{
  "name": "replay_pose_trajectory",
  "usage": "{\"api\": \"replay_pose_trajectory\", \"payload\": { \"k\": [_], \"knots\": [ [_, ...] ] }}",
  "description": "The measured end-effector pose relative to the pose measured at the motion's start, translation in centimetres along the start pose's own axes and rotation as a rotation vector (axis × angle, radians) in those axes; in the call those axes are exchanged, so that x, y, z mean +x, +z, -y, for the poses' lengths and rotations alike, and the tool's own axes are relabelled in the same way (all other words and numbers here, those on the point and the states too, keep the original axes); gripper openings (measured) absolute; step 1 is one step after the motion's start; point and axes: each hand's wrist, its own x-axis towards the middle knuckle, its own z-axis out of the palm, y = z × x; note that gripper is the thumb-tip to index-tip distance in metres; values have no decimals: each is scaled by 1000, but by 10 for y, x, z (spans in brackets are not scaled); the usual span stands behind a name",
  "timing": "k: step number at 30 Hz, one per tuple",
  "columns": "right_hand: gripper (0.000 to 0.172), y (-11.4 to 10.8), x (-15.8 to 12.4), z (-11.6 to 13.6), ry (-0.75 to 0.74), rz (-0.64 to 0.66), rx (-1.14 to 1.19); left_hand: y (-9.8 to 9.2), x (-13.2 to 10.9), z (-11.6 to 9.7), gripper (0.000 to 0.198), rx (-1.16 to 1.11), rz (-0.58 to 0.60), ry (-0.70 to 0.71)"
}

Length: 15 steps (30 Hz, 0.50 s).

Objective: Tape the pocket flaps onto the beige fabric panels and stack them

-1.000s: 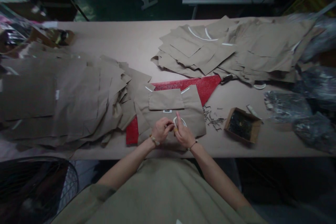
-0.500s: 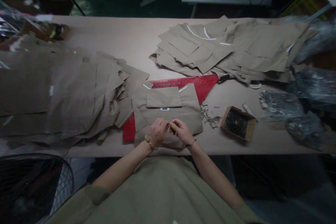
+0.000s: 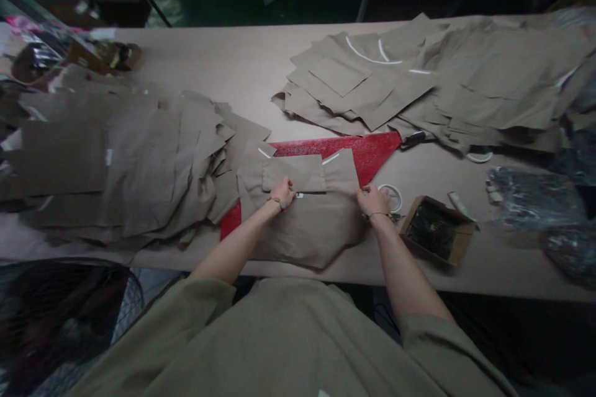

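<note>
A beige cut fabric piece (image 3: 307,229) lies in front of me, with a sewn flap or pocket panel (image 3: 298,169) and a small label (image 3: 300,195) under its lower edge. My left hand (image 3: 282,195) rests on the piece beside the label, fingers drawn together at the panel's lower edge; what they pinch is hidden. At the fabric's right edge is my right hand (image 3: 374,200), closed with a small tan object (image 3: 358,191) at its fingertips. A white ring (image 3: 392,197) shows just beyond this hand; whether the two touch is unclear.
A red board (image 3: 378,152) lies partly under the fabric. Beige fabric stacks (image 3: 139,161) fill the left, with another pile (image 3: 363,80) at the back right. A cardboard box (image 3: 435,229) of dark small parts and clear plastic bags (image 3: 535,198) sit at the right.
My hands were together over the lower fabric, the right holding a small tan thing. They have parted: left forward to the label, right out to the fabric's right edge. The view has shifted slightly.
</note>
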Motion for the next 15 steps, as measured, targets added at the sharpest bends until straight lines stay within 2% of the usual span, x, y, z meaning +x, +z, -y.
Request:
{"api": "replay_pose_trajectory", "payload": {
  "k": [5, 8, 11, 13, 15],
  "knots": [
    [42, 17, 9, -2, 30, 6, -20, 5, 5, -14, 37, 195, -4, -83],
    [34, 16, 8, -9, 29, 45, 4, 3, 9, -16, 36, 232, 18, -80],
    [26, 8, 4, -8, -77, 4, 113, -1, 12, -10, 45, 208, 33, -144],
    [22, -2, 4, 11, -213, -55, 212, -5, 11, -2, 59, 193, 40, -176],
    [20, -18, 12, 52, -398, -46, 288, -14, 10, 11, 66, 178, 4, -133]
  ]
}}
